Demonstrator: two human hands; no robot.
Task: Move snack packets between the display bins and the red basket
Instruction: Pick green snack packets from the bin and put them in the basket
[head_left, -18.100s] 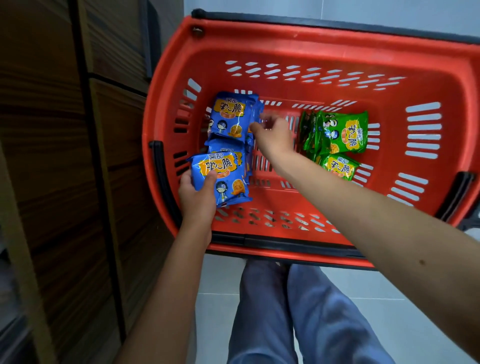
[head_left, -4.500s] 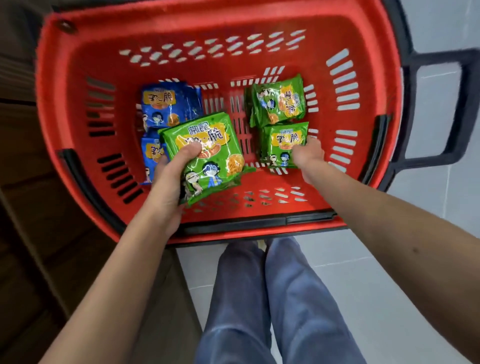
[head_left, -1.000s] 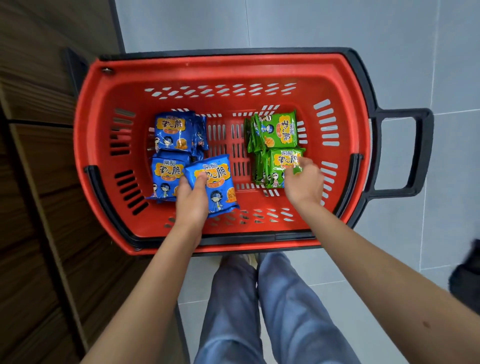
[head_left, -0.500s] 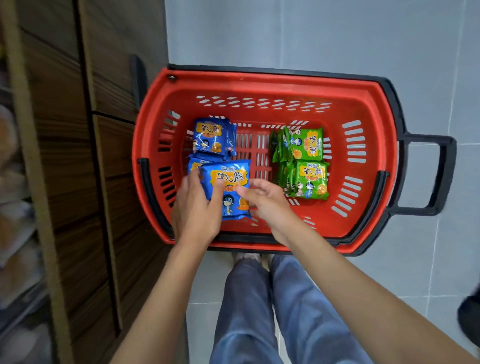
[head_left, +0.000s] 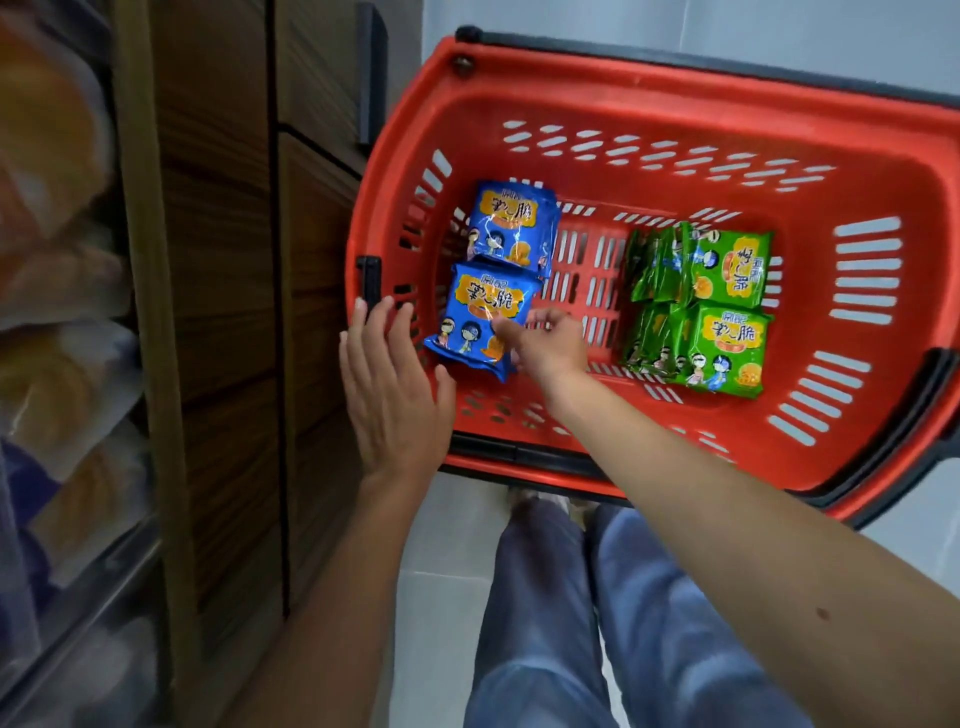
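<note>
The red basket (head_left: 675, 106) sits on the floor ahead of my knees. At its left, two piles of blue snack packets lie in a row, the far pile (head_left: 511, 226) and the near packet (head_left: 480, 319). At its right are two piles of green snack packets (head_left: 724, 306). My left hand (head_left: 389, 395) hovers over the basket's near-left rim, fingers spread, holding nothing. My right hand (head_left: 545, 343) reaches into the basket and pinches the right edge of the near blue packet, which sits slightly tilted.
A wooden cabinet side (head_left: 223, 312) stands directly left of the basket. Further left, blurred display bins (head_left: 62, 338) hold pale and orange packets. The basket's black handle (head_left: 930, 395) sticks out at the right. Grey tiled floor lies around my legs.
My left hand has let go of the near blue packet and drawn back to the basket's left rim. The packet now lies on the near-left pile with only my right hand on it. The view shifted left.
</note>
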